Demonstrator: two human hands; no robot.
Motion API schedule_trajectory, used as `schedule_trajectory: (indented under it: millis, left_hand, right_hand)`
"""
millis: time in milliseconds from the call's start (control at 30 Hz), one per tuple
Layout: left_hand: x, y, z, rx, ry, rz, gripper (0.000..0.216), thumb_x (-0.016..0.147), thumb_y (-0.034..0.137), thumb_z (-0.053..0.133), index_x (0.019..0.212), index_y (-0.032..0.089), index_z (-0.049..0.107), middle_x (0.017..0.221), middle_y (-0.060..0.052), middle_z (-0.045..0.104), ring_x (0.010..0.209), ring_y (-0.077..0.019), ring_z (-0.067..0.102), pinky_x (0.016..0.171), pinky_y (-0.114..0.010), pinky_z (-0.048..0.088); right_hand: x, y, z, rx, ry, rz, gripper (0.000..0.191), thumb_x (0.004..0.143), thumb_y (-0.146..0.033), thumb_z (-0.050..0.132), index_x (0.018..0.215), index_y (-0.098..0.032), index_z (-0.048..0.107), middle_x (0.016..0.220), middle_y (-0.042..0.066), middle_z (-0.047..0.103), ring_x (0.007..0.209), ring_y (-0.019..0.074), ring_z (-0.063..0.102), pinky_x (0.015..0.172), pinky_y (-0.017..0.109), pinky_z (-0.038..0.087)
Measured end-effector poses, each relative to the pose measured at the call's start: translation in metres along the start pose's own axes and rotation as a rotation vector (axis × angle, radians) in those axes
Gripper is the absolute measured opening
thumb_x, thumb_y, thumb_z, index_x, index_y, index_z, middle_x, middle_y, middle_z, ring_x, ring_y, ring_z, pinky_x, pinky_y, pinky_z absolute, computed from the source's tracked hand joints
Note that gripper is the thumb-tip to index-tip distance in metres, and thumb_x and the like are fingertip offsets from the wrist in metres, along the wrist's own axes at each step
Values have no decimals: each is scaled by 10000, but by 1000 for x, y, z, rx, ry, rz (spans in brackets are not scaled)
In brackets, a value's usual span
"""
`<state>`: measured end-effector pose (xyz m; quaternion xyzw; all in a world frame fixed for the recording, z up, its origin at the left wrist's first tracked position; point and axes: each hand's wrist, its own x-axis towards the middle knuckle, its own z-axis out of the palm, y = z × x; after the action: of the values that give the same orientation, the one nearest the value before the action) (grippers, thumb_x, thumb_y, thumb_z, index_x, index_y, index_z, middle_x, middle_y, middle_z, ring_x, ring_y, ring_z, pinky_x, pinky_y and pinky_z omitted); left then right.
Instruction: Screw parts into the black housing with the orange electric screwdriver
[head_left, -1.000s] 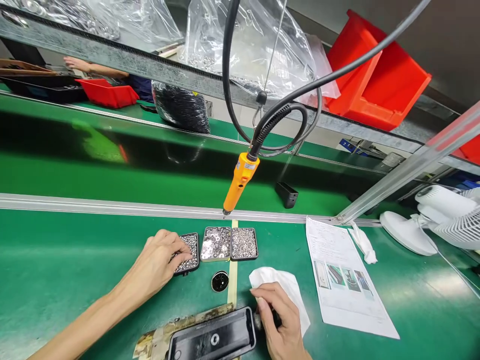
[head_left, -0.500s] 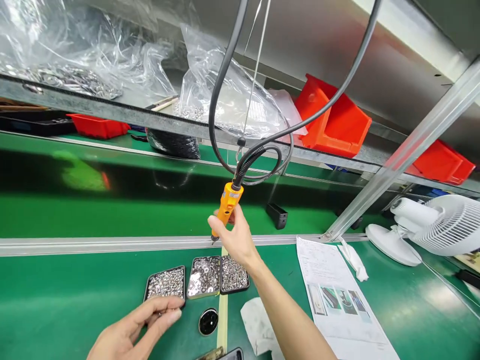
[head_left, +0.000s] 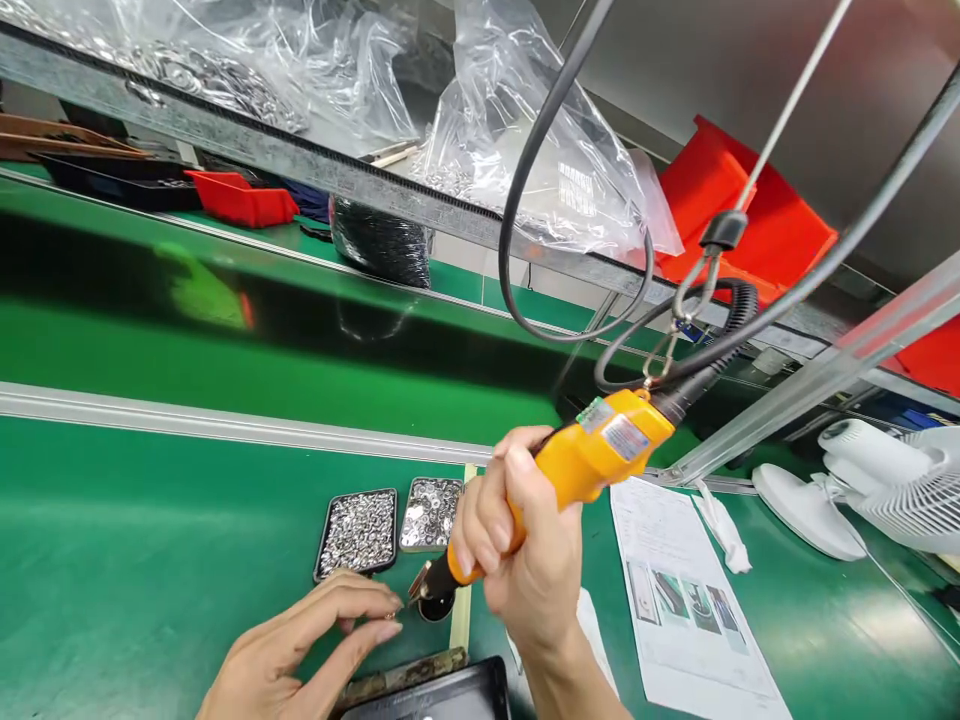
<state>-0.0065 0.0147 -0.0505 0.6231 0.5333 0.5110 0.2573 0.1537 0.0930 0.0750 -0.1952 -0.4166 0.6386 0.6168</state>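
My right hand [head_left: 517, 545] is wrapped round the orange electric screwdriver [head_left: 592, 455], which hangs from a black coiled cable [head_left: 705, 340] and tilts down to the left. Its tip is close to the fingertips of my left hand [head_left: 315, 645]. My left hand's thumb and fingers are pinched together low in the picture; what they hold is too small to make out. Just behind stand small black trays of screws [head_left: 358, 532] and washers [head_left: 429, 513]. A black plastic part [head_left: 427, 695] on a camouflage-patterned piece lies at the bottom edge.
The green bench [head_left: 112, 550] meets a metal rail [head_left: 187, 425] and a green conveyor behind. A printed instruction sheet [head_left: 686, 590] lies at right, with a white fan [head_left: 877, 480] beyond. Overhead shelf holds plastic bags [head_left: 540, 150] and red bins [head_left: 757, 220].
My right hand has pulled the orange screwdriver down and towards me, tilting it over the bench. My left hand left the screw tray and now pinches near the tip.
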Motion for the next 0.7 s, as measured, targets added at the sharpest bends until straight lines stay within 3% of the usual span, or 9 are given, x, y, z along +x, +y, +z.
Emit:
schedule_trajectory:
  millis: [100,233,700]
  left_hand:
    - [-2,-2,0,-8,32,-76,187,848,555,840,892,377,807,840,87,815,719,-110,797,719,-72,587]
    - [-4,-2,1,-23,53,-114,224,813,586,855,884,377,815,836,81,821,720,-123,804,720,-82,594]
    - [-4,11,1,-57,-24,-138,181,891,525,792,874,345,806,854,70,813,770,-116,801,746,-87,583]
  right_hand:
    - [-9,1,5,17,-25,13,344,986,-472,778,918,-246,528,508,-148,415,358,44,304,365,152,422]
    - [-15,7,4,9,-59,28,344,988,-478,782,918,-240,543,497,-151,402,353,44,300,367,153,407]
    - [-22,9,6,18,-111,26,289,1054,-377,725,912,-237,515,517,-151,417,374,29,309,414,125,423]
